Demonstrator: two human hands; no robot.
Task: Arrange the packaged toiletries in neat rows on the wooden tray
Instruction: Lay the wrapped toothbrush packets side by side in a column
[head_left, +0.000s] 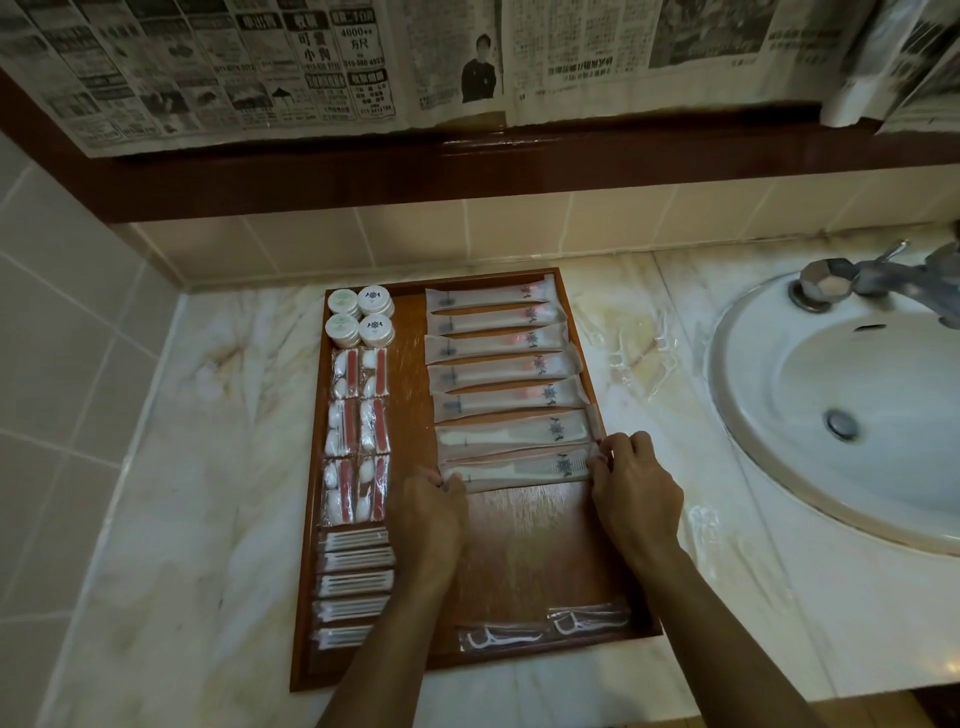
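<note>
Both hands, left (434, 506) and right (631, 480), pinch the ends of the comb packet (519, 467), squaring it as the seventh row on the wooden tray (545, 551).

marble counter (171, 467), sink (810, 395), tap (883, 283), newspaper (311, 67)

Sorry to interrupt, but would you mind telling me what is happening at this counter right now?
A person is laying out packaged toiletries on a wooden tray beside the sink. The left hand and right hand pinch the two ends of a long comb packet, setting it as the nearest in a column of long packets. Small jars, cotton packs and swab packs already fill the left column.
</note>
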